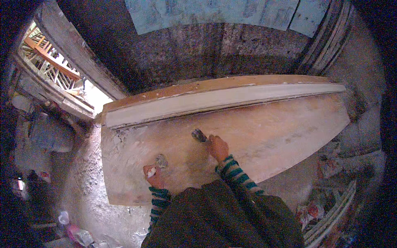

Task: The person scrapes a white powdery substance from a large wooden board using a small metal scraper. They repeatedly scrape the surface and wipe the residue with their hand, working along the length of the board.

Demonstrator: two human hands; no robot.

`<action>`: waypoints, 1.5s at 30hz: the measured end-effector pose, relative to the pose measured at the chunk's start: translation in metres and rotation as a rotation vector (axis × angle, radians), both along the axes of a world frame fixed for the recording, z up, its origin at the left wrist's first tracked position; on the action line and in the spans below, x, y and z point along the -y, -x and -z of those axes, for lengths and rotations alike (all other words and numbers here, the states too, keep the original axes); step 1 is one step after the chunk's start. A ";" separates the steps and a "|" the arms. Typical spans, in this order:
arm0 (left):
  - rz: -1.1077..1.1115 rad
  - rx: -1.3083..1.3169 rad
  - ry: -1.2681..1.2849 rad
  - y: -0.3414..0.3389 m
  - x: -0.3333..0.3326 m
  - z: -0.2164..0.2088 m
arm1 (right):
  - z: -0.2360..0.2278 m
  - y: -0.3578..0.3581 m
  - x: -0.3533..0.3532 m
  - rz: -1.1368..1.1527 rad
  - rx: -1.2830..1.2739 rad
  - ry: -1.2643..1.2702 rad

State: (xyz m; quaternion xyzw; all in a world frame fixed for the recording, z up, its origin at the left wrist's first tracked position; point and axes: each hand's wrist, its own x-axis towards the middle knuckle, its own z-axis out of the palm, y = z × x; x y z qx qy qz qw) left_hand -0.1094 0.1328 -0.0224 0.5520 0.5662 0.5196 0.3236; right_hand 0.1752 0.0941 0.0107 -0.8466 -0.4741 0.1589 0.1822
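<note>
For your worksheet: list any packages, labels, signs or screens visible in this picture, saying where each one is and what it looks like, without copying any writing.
Pale blue sheet: on the dark wall at the top, a wide panel with faint darker marks, too blurred to tell if it is a sign.
Crumpled wrappers: on the floor at lower left, pink and whitish, small and creased.
Red and white scraps: on the floor at lower right, crumpled among debris.
No screens are visible.

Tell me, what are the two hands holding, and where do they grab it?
The right hand grips a scraper-like tool by its handle end. The left hand pinches something small and pale; what it is cannot be told.
</note>
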 end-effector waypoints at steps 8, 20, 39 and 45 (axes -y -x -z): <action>0.015 0.041 -0.078 0.011 -0.004 0.020 | -0.029 -0.009 -0.019 -0.092 0.039 0.005; 0.041 -0.010 -0.141 0.008 -0.005 0.016 | -0.018 -0.006 -0.037 -0.188 0.069 -0.041; 0.010 0.185 0.028 0.008 0.000 0.039 | -0.020 0.002 -0.005 -0.217 0.060 -0.024; 0.089 0.150 -0.116 -0.016 -0.003 -0.007 | 0.006 0.004 -0.049 -0.180 0.031 -0.047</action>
